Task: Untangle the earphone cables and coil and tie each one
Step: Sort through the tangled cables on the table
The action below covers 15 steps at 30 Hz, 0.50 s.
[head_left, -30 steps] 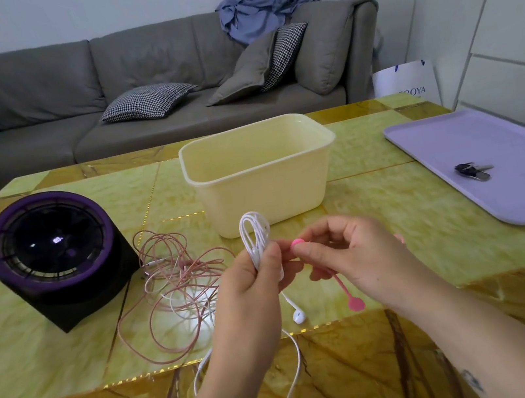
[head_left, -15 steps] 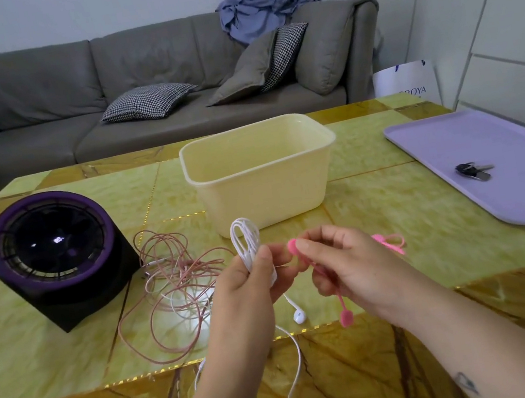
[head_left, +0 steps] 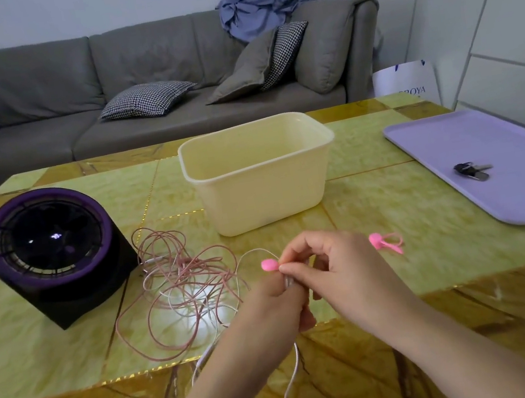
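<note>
My left hand [head_left: 279, 302] grips the coiled white earphone cable [head_left: 290, 380], mostly hidden in the fist; a loose length trails down toward me. My right hand [head_left: 328, 267] pinches a pink cable tie [head_left: 269, 265] against the coil, its round end sticking out to the left. A loose pink earphone cable [head_left: 178, 281] lies tangled on the table left of my hands, with white strands mixed in. A second pink tie [head_left: 386, 241] lies on the table right of my right hand.
A cream plastic tub [head_left: 260, 171] stands behind my hands. A black and purple fan [head_left: 52, 246] sits at the left. A lilac tray [head_left: 496, 161] with keys [head_left: 471, 169] lies at the right. A grey sofa runs behind the table.
Both hands dropped lower and the white coil went from standing up above my left fist to hidden inside it. The tie's hanging end is out of sight. The second tie came into view.
</note>
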Tool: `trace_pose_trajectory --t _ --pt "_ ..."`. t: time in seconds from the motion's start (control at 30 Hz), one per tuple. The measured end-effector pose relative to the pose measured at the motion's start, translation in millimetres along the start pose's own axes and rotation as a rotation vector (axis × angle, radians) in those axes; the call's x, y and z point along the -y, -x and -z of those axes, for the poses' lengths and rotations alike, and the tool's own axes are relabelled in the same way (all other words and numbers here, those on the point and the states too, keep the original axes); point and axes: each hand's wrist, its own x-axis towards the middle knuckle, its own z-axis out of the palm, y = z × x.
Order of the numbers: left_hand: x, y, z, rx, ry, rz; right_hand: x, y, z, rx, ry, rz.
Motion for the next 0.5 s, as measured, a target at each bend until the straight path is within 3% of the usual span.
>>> trace_pose_trajectory --t 0.2,0.4,0.5 --pt "-5 -3 2 0.068 0.546 0.102 -2 -2 -1 0.067 0.068 0.152" --pt "1 -8 1 -0.042 0.661 0.065 2 1 3 0.156 0.206 0.161" --pt "2 -11 3 -0.082 0.685 0.013 5 3 2 0.108 0.165 0.222"
